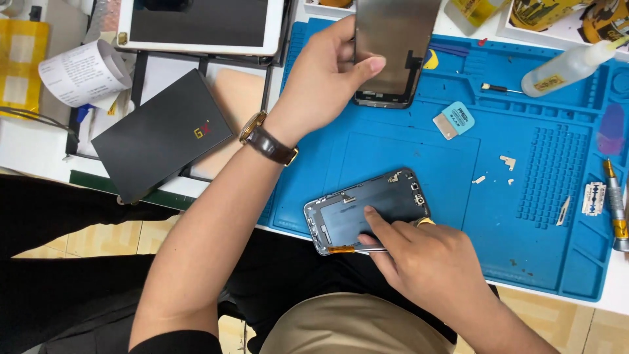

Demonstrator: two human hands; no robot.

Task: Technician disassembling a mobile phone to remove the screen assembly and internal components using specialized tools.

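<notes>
Left hand (327, 78) gripped a detached dark rectangular phone screen (393, 52) upright above the blue silicone mat's (406, 164) far edge; right hand (419, 259) pinched thin metal tweezers (357, 249), forefinger pressing the opened grey phone body (357, 210) at the mat's near edge

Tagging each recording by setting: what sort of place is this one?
Most likely a phone repair bench. A blue repair mat covers the table, the right hand presses on an opened phone body, and the left hand lifts a detached screen.
</notes>
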